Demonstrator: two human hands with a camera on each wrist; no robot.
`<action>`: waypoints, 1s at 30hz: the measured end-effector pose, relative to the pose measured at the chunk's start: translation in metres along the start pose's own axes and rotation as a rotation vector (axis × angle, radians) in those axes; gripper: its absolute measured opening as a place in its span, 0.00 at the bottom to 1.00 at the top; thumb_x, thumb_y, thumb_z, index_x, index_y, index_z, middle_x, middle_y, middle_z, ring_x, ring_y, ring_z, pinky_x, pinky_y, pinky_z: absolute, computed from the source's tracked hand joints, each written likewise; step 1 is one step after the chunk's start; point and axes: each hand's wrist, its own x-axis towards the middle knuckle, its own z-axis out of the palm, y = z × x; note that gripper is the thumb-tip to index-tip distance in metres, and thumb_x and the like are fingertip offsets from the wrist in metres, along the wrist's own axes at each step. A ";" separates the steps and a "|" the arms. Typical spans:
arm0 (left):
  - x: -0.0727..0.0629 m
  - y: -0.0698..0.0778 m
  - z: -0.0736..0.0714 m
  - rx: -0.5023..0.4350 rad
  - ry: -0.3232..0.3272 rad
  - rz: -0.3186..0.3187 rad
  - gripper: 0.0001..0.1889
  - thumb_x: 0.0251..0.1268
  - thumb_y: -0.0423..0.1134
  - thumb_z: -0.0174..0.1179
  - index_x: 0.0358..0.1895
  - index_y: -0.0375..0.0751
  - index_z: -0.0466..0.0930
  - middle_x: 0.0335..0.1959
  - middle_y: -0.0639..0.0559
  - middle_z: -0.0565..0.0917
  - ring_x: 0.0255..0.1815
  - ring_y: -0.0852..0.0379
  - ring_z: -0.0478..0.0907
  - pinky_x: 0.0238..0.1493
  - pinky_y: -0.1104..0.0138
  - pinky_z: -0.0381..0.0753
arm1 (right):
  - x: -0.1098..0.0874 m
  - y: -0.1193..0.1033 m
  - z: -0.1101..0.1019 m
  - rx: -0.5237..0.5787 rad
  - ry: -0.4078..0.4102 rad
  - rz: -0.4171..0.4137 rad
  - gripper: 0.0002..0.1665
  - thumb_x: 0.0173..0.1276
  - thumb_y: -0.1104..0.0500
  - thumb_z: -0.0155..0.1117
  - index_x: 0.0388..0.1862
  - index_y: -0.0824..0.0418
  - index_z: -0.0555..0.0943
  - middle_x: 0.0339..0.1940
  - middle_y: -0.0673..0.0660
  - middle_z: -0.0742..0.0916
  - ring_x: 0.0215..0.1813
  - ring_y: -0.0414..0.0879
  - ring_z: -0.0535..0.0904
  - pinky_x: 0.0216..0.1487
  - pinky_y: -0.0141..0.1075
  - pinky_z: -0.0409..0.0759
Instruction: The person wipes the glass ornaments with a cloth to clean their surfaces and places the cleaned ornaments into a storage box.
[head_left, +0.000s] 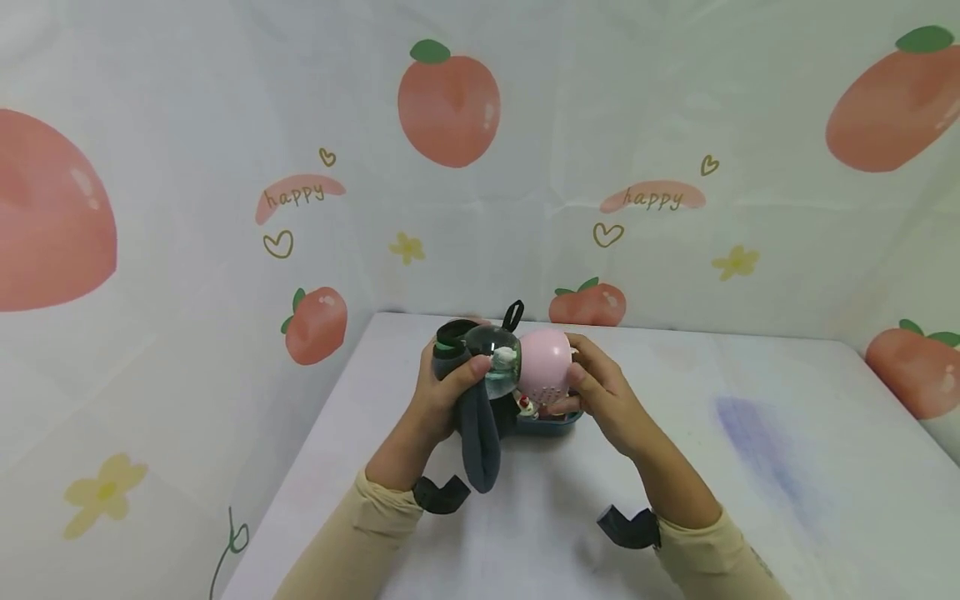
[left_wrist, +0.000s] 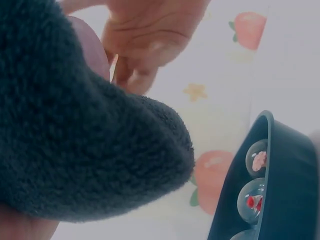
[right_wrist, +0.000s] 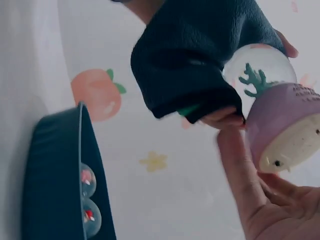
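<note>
A snow globe (head_left: 546,360) with a clear dome and a pink base lies tipped sideways between the hands. My right hand (head_left: 606,390) grips the base, thumb on the near side. In the right wrist view, a green coral-like figure shows inside the dome, and the globe's cream underside (right_wrist: 292,145) faces outward. My left hand (head_left: 438,392) holds a dark blue-green plush cloth (head_left: 480,442) with a black loop, its thumb over the cloth at the dome. Part of the cloth hangs below that hand. Plush fabric (left_wrist: 90,140) covers much of the left wrist view.
Beneath the hands stands a dark teal tray (head_left: 546,427), largely hidden from the head view. Several small clear balls (left_wrist: 250,201) with red and pink figures inside sit in it. A white table (head_left: 525,533) meets a fruit-printed backdrop (head_left: 525,208) behind.
</note>
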 end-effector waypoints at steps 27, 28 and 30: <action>-0.001 0.004 0.002 0.042 -0.010 0.023 0.34 0.56 0.59 0.77 0.60 0.41 0.79 0.48 0.51 0.84 0.46 0.56 0.81 0.44 0.65 0.86 | -0.002 -0.005 -0.004 0.019 0.046 0.073 0.27 0.79 0.55 0.61 0.72 0.61 0.74 0.58 0.53 0.85 0.50 0.49 0.88 0.41 0.44 0.91; -0.002 0.004 0.002 0.040 -0.010 0.025 0.34 0.56 0.59 0.77 0.60 0.41 0.78 0.48 0.51 0.84 0.46 0.56 0.81 0.44 0.65 0.85 | -0.002 -0.005 -0.004 0.029 0.039 0.106 0.24 0.81 0.53 0.58 0.71 0.59 0.76 0.56 0.54 0.85 0.47 0.49 0.89 0.39 0.44 0.91; -0.002 0.003 0.002 0.035 -0.013 0.021 0.35 0.56 0.59 0.76 0.60 0.40 0.78 0.48 0.51 0.84 0.46 0.56 0.81 0.45 0.66 0.85 | -0.002 -0.005 -0.002 0.058 0.016 0.138 0.20 0.83 0.53 0.56 0.68 0.57 0.77 0.53 0.56 0.85 0.45 0.50 0.89 0.37 0.45 0.91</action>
